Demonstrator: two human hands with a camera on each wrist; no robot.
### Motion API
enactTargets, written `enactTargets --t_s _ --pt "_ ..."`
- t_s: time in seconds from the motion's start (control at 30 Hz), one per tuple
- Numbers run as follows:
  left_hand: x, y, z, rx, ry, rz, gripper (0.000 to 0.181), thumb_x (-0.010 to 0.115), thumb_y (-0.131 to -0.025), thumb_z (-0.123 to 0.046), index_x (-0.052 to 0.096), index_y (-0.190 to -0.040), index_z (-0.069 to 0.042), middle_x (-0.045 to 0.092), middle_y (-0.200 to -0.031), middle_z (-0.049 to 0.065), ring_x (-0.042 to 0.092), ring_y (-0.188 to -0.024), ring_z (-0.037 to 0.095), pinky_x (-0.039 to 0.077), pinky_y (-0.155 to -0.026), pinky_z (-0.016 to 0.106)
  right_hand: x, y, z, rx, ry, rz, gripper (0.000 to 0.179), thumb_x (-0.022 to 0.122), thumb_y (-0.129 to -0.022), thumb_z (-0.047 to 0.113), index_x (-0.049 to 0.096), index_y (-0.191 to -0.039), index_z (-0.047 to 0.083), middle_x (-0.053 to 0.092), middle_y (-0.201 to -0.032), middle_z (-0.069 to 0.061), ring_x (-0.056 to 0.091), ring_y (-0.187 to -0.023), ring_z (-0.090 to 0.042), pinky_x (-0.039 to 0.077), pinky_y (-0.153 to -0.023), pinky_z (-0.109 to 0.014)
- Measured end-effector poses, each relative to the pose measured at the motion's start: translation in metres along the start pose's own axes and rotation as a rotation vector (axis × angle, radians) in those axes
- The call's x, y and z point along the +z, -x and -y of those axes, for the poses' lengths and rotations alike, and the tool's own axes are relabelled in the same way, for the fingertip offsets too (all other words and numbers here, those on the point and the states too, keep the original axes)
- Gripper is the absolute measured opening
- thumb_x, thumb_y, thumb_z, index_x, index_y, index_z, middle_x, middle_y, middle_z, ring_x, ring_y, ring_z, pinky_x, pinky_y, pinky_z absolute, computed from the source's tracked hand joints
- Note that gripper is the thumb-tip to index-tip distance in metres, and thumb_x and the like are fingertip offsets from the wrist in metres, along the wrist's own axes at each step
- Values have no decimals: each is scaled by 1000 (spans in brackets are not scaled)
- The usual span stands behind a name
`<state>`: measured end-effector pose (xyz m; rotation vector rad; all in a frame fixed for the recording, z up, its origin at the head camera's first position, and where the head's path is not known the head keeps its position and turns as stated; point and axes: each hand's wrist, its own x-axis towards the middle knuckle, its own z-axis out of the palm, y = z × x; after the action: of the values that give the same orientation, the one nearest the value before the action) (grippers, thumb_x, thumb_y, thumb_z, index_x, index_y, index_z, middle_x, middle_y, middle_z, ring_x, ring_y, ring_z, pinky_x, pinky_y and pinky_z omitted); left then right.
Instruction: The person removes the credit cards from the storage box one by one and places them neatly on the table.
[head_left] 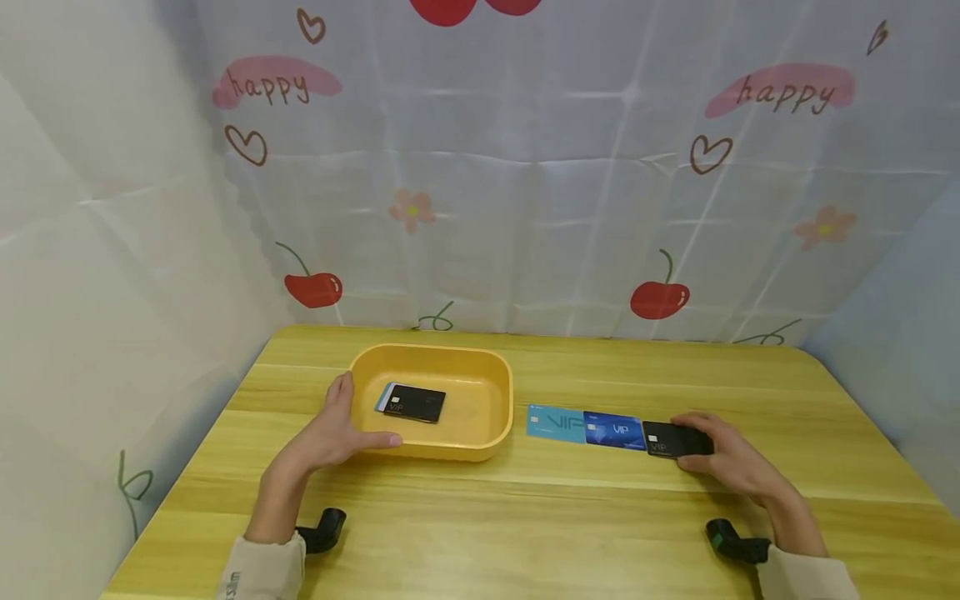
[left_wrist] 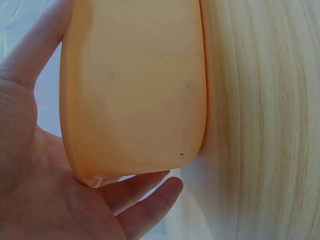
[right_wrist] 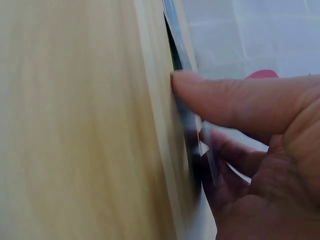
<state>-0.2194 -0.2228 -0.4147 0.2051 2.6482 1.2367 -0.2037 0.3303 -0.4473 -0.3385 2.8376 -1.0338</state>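
"While, in head view, the left hand [head_left: 333,431] grips the tray [head_left: 474,407], where is the black card [head_left: 669,440]?"
"Right of the tray, pinched by the right hand [head_left: 726,458]."
"Left wrist: wide grasp; pushing may slide it. Right wrist: narrow pinch; loosening may lose the card."

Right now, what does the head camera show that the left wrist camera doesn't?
Only the head view shows the stacked cards inside the yellow tray, the light blue card and dark blue card on the table, and the right hand holding a black card. Only the left wrist view shows a small dark mark on the tray's outer wall. Both share the left hand, the tray and the table.
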Motion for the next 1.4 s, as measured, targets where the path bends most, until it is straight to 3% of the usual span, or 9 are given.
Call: enactTargets --t_s 0.23,0.6,0.9,1.4 --pt "0 0 1 -2 3 -1 138 84 -75 -47 -17 -150 9 -14 -158 27 2 -144 45 12 -114 60 4 -1 2 2 41 10 58 70 -88 9 46 -138 -10 31 -138 -37 27 -118 -56 31 -85 -69" --pt "-2 1 -3 -3 7 14 138 84 -75 -47 -18 -150 8 -17 -158 27 -1 -145 45 11 -114 60 8 -1 3 -24 28 -5 55 63 -92 2 41 -140 -12 24 -139 -39 18 -123 -59 24 -88 -73" --pt "-3 2 -3 -15 8 13 138 84 -75 -46 -17 -150 9 -16 -158 27 0 -145 45 12 -114 59 10 -4 8 32 23 -10 70 63 -93 4 23 -148 -13 21 -140 -40 18 -123 -58 24 -91 -74" --pt "-2 2 -4 -5 15 10 138 85 -74 -46 -17 -150 8 -15 -158 27 -1 -145 45 11 -114 59 13 0 9 12 6 -44 68 62 -90 -3 26 -147 -13 29 -141 -38 23 -127 -57 24 -96 -73"
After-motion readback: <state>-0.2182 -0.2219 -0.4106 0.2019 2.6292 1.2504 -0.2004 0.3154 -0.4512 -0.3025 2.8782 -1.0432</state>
